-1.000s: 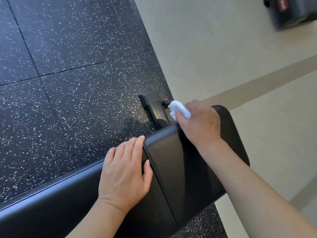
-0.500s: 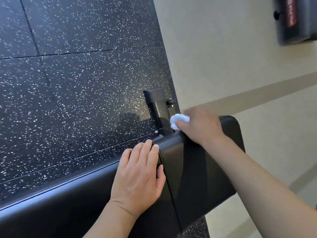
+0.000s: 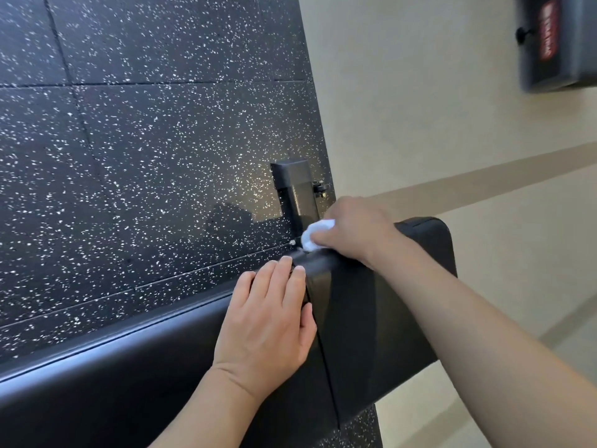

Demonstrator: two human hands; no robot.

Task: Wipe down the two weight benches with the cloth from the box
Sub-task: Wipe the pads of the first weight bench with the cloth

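A long black padded weight bench with a smooth, slightly shiny cover ran from the lower left of the frame up to the right of centre. It was made of two pads, and a narrow seam between them went down from the centre of the frame to the bottom.

The right hand was at the far top edge of the right pad, a little right of the centre of the frame. Its fingers were curled around a small crumpled white cloth and pressed it on the corner of the pad; only a little of the cloth showed at the left side of the hand. The left hand lay flat on the left pad just beside the seam, in the lower middle of the frame. Its fingers were straight and close together, and it grasped nothing; the fingertips reached the far edge of the pad, near the cloth but apart from it.

Behind the bench a black metal post of the frame stood on the black rubber floor with white speckles, which filled the left half. A beige smooth floor with a darker stripe filled the right half. In the upper right corner a dark piece of equipment with a red label was visible, blurred.
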